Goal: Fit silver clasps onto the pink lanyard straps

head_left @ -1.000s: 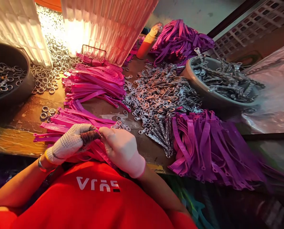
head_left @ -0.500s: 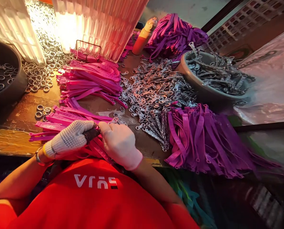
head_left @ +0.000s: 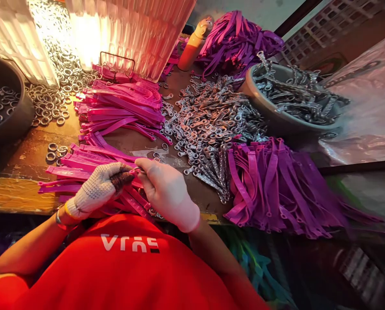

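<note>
My left hand [head_left: 97, 186], in a white dotted glove with dark wrapping on the fingertips, is closed on the end of a pink strap [head_left: 135, 171]. My right hand [head_left: 168, 189], in a plain white glove, meets it there with thumb and forefinger pinched together. A small glint of metal shows at the right fingertips, too small to name. Under both hands lies a spread bundle of pink straps [head_left: 78, 161]. Just behind is a second heap of pink straps [head_left: 121, 101]. A few metal rings [head_left: 55, 150] lie to the left.
Metal links [head_left: 208, 116] are heaped right of centre, beside a grey bucket [head_left: 260, 101] full of longer metal pieces. Purple straps [head_left: 266, 185] hang over the table edge. A dark bowl [head_left: 26, 107] with rings, ribbed translucent panels [head_left: 141, 34] and an orange cylinder [head_left: 192, 49] stand around.
My right hand has turned and shifted slightly right, its thumb now showing below the forefinger. The pink strap end has come into sight between the hands.
</note>
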The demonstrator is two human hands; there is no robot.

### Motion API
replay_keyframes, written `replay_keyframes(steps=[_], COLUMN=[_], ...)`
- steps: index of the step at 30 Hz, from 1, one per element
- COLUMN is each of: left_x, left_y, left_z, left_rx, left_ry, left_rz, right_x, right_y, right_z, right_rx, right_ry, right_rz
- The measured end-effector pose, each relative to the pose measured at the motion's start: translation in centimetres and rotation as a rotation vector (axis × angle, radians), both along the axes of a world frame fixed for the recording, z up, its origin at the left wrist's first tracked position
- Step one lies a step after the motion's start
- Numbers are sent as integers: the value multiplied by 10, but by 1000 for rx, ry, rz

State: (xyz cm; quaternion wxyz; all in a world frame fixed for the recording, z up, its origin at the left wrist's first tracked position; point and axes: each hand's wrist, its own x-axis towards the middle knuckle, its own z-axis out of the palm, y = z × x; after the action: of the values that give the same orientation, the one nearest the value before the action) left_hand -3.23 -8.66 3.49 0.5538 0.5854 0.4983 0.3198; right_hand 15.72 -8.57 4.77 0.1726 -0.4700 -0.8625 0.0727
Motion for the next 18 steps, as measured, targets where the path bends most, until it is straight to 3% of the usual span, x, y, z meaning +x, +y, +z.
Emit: replay_keyframes(steps=[3, 6, 13, 18], left_x=[2, 4, 7, -2], left_y=[-8, -13, -14, -3], left_z=[-3, -7, -14, 2], left_rx=[8, 127, 250, 263], left_ry=[1, 112, 320, 281], left_rz=[34, 19, -50, -181], right_x=[3, 1, -5, 8], right_y=[-1, -2, -10, -8], right_z=[3, -3, -20, -12], right_rx=[-152, -192, -8, 72], right_ry=[-39, -130, -302, -258], right_rz=[29, -21, 72, 125])
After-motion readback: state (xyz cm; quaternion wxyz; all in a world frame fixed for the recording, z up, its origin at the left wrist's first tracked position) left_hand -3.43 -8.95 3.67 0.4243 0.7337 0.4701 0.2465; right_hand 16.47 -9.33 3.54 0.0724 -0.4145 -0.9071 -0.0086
